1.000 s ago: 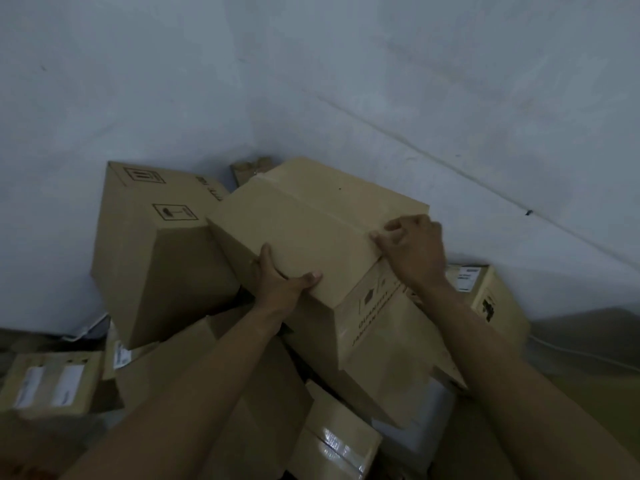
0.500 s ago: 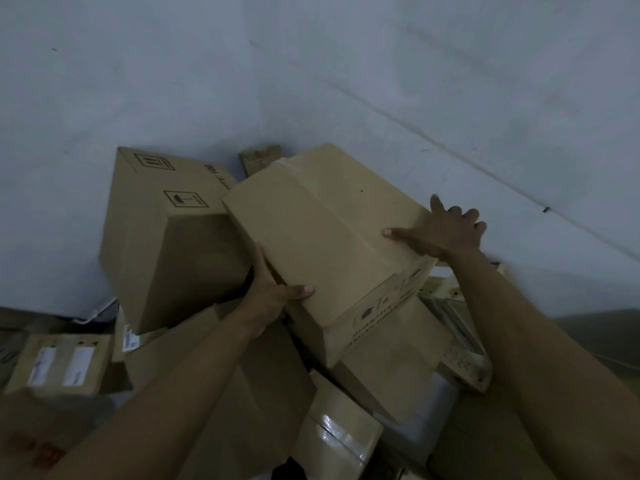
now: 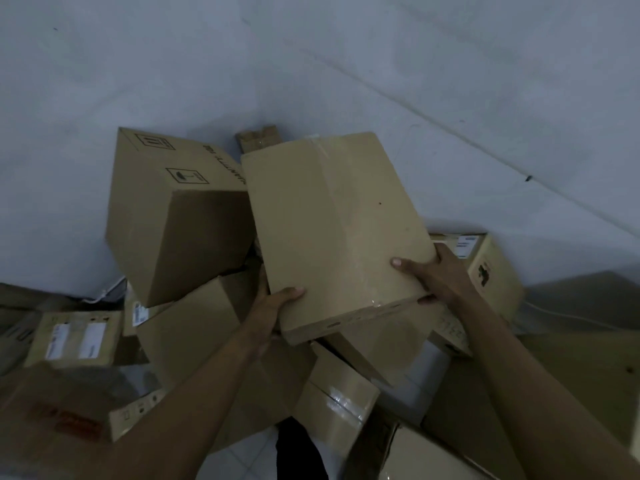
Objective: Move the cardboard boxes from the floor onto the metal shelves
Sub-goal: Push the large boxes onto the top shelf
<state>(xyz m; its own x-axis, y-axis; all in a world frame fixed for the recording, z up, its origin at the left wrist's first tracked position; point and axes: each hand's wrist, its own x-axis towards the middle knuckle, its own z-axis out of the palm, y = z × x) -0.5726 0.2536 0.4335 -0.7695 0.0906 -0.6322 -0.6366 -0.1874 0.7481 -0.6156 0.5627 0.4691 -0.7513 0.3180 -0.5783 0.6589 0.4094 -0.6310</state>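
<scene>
I hold a plain brown cardboard box tilted up above a pile of boxes in a room corner. My left hand grips its near left corner, thumb on the top face and fingers hidden underneath. My right hand grips its near right corner, thumb on top and fingers curled under the edge. Clear tape runs along the box's middle seam. No metal shelves are in view.
A large box with handling symbols leans against the wall at left. A labelled box lies far left, another labelled box at right. More boxes are heaped below. White walls close the corner. Pale floor tiles show near me.
The box has been lifted and swung so its long side points away. My right hand moved from the far right edge to the near right corner. The left hand kept its grip.
</scene>
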